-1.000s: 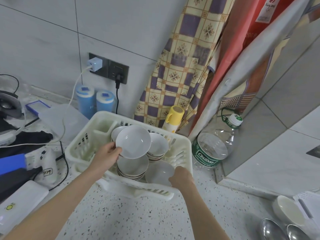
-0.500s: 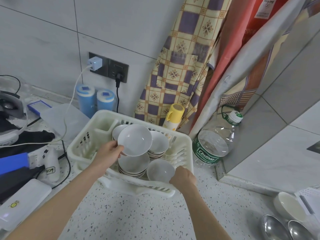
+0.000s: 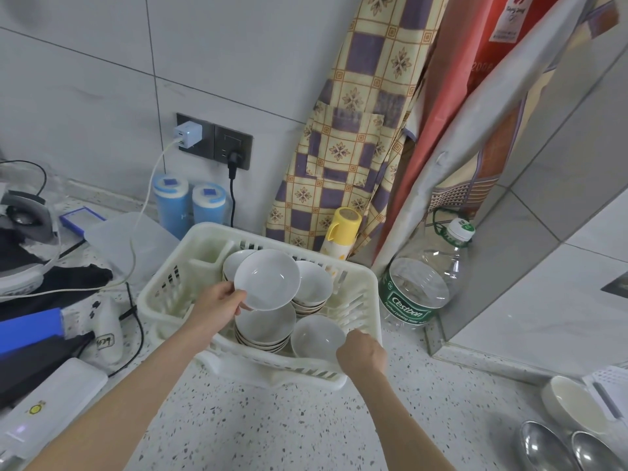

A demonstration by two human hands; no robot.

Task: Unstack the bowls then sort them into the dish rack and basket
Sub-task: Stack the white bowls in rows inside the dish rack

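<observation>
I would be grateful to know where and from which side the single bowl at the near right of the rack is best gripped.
Probably by the near-right rim of the single bowl, from the front right, where the right hand already is. It sits tilted with that rim exposed, and the bowl stack crowds its left side.

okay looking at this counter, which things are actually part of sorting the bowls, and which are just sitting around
Part of the job:
left hand holding a lifted bowl
right hand on a single bowl
stacked bowls
white rack

Just lying about:
water bottle
yellow cup
two blue canisters
metal spoons
charger
</observation>
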